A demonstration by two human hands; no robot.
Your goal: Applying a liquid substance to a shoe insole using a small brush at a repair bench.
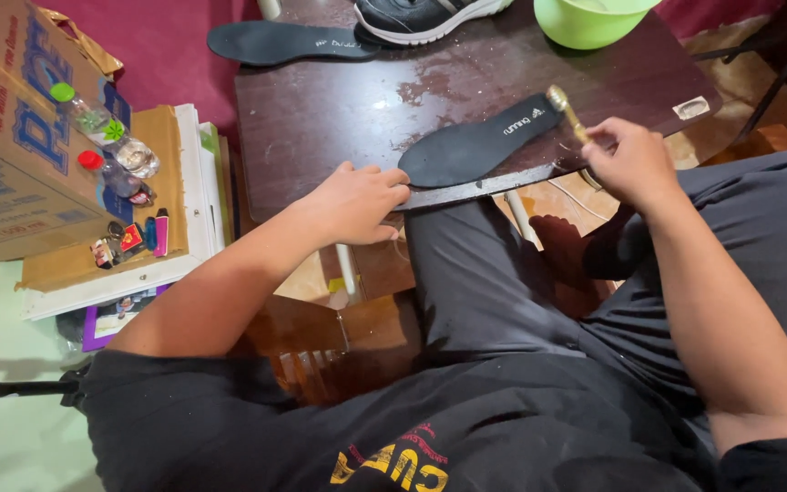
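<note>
The left hand [357, 202] lies flat with fingers together, pressing the heel end of a black shoe insole [480, 141] against the near edge of a low dark wooden table [339, 109]. The right hand [630, 164] is curled tight around the handle of a small brush [567, 109], whose pale tip sits just beside the insole's toe end. Farther back on the table lie a second black insole [289, 42], a black sneaker [421, 16] and a green plastic bowl [589, 20]. To the left, plastic bottles [107, 137] rest against a cardboard box [11, 128].
</note>
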